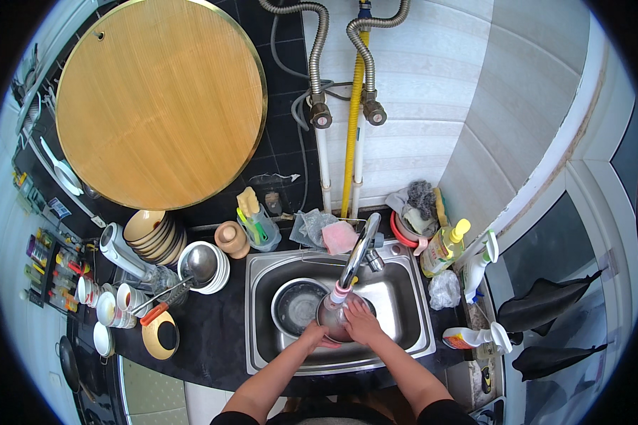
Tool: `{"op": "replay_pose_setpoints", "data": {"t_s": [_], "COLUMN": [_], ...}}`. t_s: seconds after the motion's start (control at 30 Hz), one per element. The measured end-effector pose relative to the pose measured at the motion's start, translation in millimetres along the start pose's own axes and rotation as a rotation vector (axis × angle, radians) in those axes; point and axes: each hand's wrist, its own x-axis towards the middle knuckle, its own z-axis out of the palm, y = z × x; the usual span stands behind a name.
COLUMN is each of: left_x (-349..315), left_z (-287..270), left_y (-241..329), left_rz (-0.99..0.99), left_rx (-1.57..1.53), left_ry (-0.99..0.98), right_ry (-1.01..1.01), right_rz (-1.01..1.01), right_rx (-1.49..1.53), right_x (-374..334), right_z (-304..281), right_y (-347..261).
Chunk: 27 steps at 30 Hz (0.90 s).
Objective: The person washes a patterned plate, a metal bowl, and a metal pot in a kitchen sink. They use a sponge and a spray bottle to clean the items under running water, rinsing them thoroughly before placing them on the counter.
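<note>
A small metallic-looking bowl (334, 327) is in the sink (404, 304), beneath the chrome faucet (359, 249). My left hand (319, 337) grips its near left rim, with some of the fingers hidden. Inside the bowl, my right hand (362, 323) lies with its fingers stretched out against the wall; nothing can be made out under the palm. A wider steel basin (282, 306) sits at the left of the sink, touching or very close to the bowl. Around the faucet's spout is a pinkish ring.
A pink cloth (339, 237) lies behind the sink. On the right stand a yellow detergent bottle (443, 249) and spray bottles (479, 263). Stacked white bowls (220, 273), a ladle (202, 264) and brown bowls (146, 230) crowd the left counter.
</note>
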Motion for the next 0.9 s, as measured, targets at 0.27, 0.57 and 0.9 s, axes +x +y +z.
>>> {"op": "replay_pose_setpoints", "data": {"t_s": [0.27, 0.57, 0.9], "left_x": [-19.5, 8.9, -3.6], "left_z": [-8.1, -26.0, -10.0], "left_y": [14.9, -23.6, 8.8], "left_rz": [0.123, 0.221, -0.014], "left_rx": [0.022, 0.074, 0.218], "left_ry": [0.106, 0.16, 0.211], "right_ry": [-0.377, 0.18, 0.054], "right_rz": [-0.126, 0.339, 0.672], "right_rx": [0.145, 0.497, 0.887], "right_x": [-0.5, -10.9, -9.0], "right_z": [-26.2, -48.5, -52.4], "right_y": [-9.1, -1.6, 13.7]}}
